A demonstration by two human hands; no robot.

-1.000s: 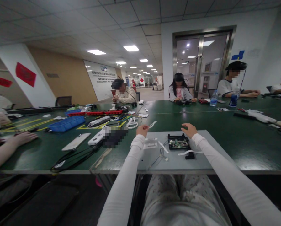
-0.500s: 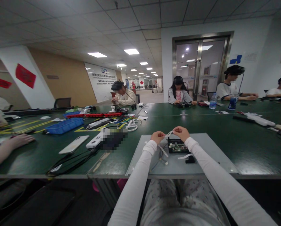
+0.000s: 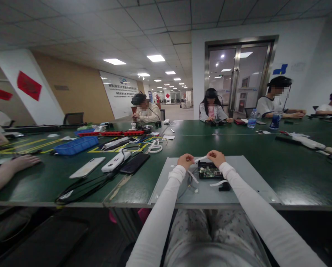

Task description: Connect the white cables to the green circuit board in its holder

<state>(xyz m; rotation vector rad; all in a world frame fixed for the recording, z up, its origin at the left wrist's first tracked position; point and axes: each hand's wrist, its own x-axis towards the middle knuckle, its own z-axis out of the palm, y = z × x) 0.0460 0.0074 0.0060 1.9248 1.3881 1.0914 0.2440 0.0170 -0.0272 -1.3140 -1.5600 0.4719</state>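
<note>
A thin white flat strip [image 3: 201,160] is stretched almost level between my hands. My left hand [image 3: 185,161] pinches one end and my right hand [image 3: 216,158] the other, both closed. Just below the strip lies an open black case [image 3: 210,178] with a green circuit board [image 3: 207,172] inside. A second white strip [image 3: 218,183] rests beside a small black part [image 3: 225,186] under my right wrist. Near my left wrist are another white strip [image 3: 194,177] and a grey cable [image 3: 188,188] with a small white connector. Everything here is on a grey board [image 3: 246,185].
Left of the grey board are a black phone [image 3: 135,163], a white power bank [image 3: 116,162], a white phone [image 3: 87,167] and black cables [image 3: 90,193]. A blue tray [image 3: 76,146] stands farther left. Another person's hand [image 3: 25,163] rests at the left; several people sit across the table.
My hands have drawn slightly apart, the right one shifting a little to the right. The white strip, bunched and angled before, now runs straighter between them.
</note>
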